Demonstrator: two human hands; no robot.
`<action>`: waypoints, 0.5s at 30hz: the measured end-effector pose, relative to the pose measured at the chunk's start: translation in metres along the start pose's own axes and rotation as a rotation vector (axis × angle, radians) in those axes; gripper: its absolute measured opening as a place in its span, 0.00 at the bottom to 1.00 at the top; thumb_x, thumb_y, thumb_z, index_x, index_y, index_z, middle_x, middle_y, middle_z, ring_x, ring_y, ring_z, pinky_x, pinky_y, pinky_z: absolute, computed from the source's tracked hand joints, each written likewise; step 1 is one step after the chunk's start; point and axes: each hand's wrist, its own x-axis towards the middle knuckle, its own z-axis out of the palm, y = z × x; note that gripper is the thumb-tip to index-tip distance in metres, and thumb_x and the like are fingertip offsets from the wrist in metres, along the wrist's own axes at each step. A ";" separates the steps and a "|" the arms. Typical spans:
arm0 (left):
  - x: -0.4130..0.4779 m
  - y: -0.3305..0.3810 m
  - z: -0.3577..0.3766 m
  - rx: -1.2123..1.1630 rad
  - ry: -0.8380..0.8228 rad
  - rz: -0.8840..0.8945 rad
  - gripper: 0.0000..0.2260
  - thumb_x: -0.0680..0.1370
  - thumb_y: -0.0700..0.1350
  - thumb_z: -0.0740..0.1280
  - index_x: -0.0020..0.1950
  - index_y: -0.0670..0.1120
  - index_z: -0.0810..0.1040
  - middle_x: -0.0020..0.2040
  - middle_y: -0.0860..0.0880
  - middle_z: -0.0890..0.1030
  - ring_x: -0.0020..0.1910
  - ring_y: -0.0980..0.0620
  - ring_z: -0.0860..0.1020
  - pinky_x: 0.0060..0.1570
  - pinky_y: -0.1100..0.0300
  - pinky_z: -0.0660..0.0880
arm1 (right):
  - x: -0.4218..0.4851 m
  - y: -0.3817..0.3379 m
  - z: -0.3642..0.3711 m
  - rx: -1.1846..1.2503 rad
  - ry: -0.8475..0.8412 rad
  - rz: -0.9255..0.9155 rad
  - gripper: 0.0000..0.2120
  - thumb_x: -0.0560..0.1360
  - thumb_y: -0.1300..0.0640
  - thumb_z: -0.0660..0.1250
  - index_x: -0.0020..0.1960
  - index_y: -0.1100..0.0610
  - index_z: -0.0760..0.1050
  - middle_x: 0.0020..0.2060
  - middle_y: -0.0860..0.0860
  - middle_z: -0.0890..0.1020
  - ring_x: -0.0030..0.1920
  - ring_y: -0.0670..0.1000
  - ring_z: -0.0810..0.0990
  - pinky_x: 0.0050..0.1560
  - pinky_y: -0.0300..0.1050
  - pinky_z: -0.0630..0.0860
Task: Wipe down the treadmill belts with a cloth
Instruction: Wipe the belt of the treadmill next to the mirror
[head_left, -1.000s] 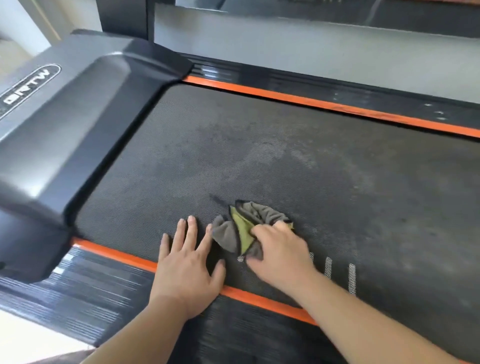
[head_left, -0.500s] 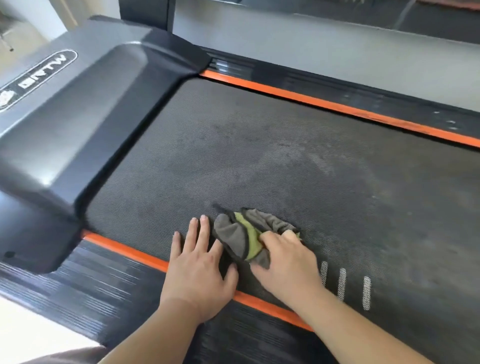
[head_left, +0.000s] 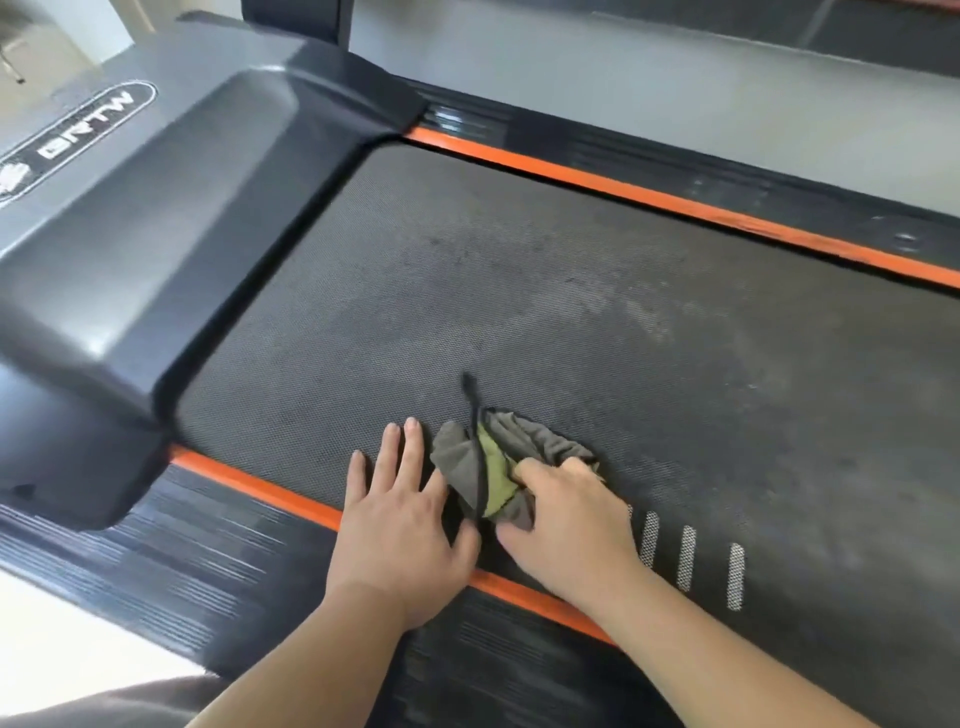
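Head view: left hand (head_left: 405, 525) lies flat, fingers straight, just left of the grip, likely bracing. Right hand (head_left: 569, 519) curls round the bunched cloth (head_left: 454, 462), pressing it onto the near edge of the belt (head_left: 519, 312); dusty patches lie beyond.

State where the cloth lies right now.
In the head view the cloth sits bunched on the belt, close to the near orange strip. It lies under the right hand, just right of the flat left hand.
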 end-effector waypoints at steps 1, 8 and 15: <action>0.000 0.000 -0.001 0.004 0.006 0.000 0.35 0.77 0.67 0.49 0.83 0.57 0.53 0.85 0.45 0.42 0.83 0.44 0.38 0.80 0.39 0.42 | 0.008 0.009 -0.005 0.058 -0.092 0.025 0.16 0.69 0.37 0.68 0.49 0.47 0.74 0.42 0.47 0.78 0.50 0.53 0.80 0.45 0.47 0.78; -0.001 -0.001 0.003 0.001 0.025 -0.006 0.37 0.78 0.67 0.47 0.85 0.56 0.45 0.85 0.45 0.42 0.83 0.45 0.37 0.80 0.39 0.40 | 0.039 0.106 -0.038 0.071 0.214 0.539 0.16 0.74 0.42 0.67 0.54 0.52 0.75 0.46 0.59 0.80 0.56 0.65 0.79 0.51 0.55 0.76; 0.000 0.000 0.000 -0.008 -0.014 0.000 0.35 0.77 0.66 0.49 0.83 0.56 0.54 0.84 0.44 0.40 0.83 0.44 0.36 0.80 0.39 0.40 | -0.006 0.011 0.012 0.042 0.018 0.036 0.18 0.66 0.38 0.68 0.49 0.47 0.74 0.41 0.47 0.75 0.48 0.56 0.81 0.43 0.47 0.76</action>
